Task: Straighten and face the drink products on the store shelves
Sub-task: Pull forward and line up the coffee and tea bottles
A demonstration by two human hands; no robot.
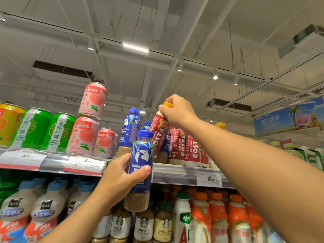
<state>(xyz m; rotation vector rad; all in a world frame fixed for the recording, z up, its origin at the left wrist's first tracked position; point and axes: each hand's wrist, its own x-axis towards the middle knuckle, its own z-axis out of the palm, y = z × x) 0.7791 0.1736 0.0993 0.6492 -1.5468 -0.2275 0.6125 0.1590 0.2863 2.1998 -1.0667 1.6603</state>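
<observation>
We see the left hand (121, 179) wrapped around a blue-labelled plastic bottle of brown coffee with a blue cap (141, 171), fingers behind and thumb across the front of the label. The bottle is upright and held off the shelves, in front of the front edge of the top shelf (175, 174).

The right hand (177, 111) reaches up to that shelf and pinches the neck of a red-labelled Costa coffee bottle with a yellow cap (160, 132), just under the cap. This bottle leans to the right, its top towards a row of upright red Costa bottles (187, 148) standing just beside it along the shelf's front edge.

Behind the held blue bottle, another blue-labelled coffee bottle (130, 128) stands on the shelf. Further left along the front edge stand green cans (56, 132) and pink peach cans (82, 135), with one more pink can (93, 99) stacked on top, tilted.

On the shelf below, Starbucks latte bottles (143, 227) sit under the held bottle, orange-capped bottles (217, 218) to the right and white milk-tea bottles with blue caps (17, 207) to the left.
</observation>
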